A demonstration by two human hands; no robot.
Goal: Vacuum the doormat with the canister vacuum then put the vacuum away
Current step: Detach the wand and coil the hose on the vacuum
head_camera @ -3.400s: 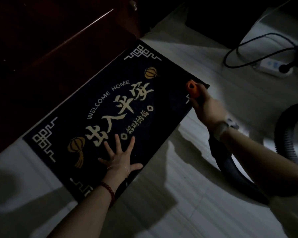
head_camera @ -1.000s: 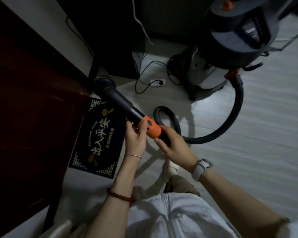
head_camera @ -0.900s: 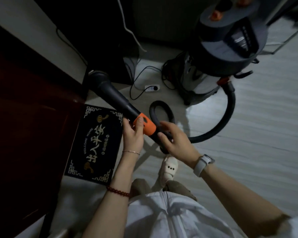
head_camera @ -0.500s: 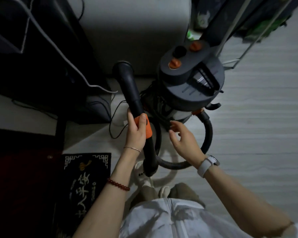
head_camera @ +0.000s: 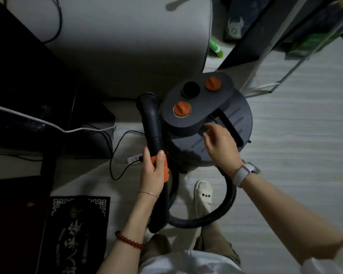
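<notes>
The dark grey canister vacuum (head_camera: 188,117) stands on the floor just ahead of me, with two orange knobs and a black handle slot on its lid. My left hand (head_camera: 153,171) is shut on the orange grip of the black vacuum wand (head_camera: 151,125), held upright beside the canister's left side. The ribbed hose (head_camera: 222,210) loops from the wand round behind my right wrist. My right hand (head_camera: 220,145) hovers over the lid by the handle, fingers apart, holding nothing. The dark doormat (head_camera: 77,232) with pale lettering lies at the lower left.
A grey cabinet (head_camera: 131,46) stands behind the vacuum. Dark furniture (head_camera: 28,95) and cables (head_camera: 119,155) with a power strip fill the left. A metal rack (head_camera: 275,56) stands at the upper right. My slippered foot (head_camera: 203,196) rests inside the hose loop.
The view swung from the doormat to the canister. My right hand let go of the wand and moved up over the vacuum lid. My left hand kept the wand and raised it upright.
</notes>
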